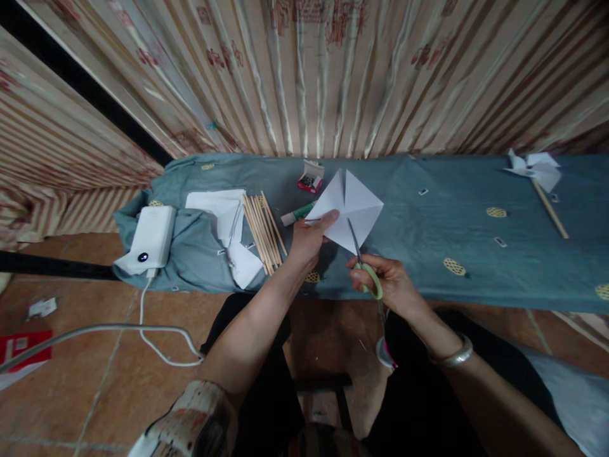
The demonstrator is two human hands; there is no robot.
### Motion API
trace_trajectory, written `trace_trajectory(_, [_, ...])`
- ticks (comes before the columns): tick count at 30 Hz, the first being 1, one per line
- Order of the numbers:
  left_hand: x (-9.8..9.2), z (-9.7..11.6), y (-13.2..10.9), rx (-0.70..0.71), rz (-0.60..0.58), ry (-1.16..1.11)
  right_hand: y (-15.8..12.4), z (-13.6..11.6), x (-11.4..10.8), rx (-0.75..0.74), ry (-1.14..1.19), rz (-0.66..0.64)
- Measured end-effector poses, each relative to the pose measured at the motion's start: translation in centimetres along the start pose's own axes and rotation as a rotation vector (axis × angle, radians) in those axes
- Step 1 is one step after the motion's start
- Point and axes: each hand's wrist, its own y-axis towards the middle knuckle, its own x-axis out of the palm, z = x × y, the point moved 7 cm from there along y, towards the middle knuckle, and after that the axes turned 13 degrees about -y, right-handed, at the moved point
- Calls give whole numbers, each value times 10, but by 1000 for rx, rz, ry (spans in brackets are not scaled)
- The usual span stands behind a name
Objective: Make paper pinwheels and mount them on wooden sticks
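My left hand point(309, 238) pinches the left corner of a creased white paper square point(352, 206), lifted above the blue-grey cloth point(428, 216) on a low bench. My right hand point(387, 282) grips green-handled scissors point(364, 263). The blades point up into the lower edge of the paper, along a diagonal crease.
Left of the paper lie a bundle of wooden sticks point(264, 231), white paper pieces point(221, 212), a green glue stick point(297, 214) and a small open red box point(310, 178). A white power bank point(151, 238) with cable sits at the left end. A finished paper pinwheel point(537, 174) lies far right.
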Motion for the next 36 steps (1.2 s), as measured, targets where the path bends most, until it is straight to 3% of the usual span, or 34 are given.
trace_trajectory(18, [1,0,0,-4,1,-3,0,2,-2,-10,-13,19])
trace_trajectory(23, [0,1,2,26,-1,7,-1,-5,2,-24,-9,-29])
trace_trajectory(31, [-4,19,5,31,33,-30,-9,-1,2,5,-40,-162])
trace_trajectory(36, [-12,30,7,48,69,-35,-12,13,-14,77,-55,-170])
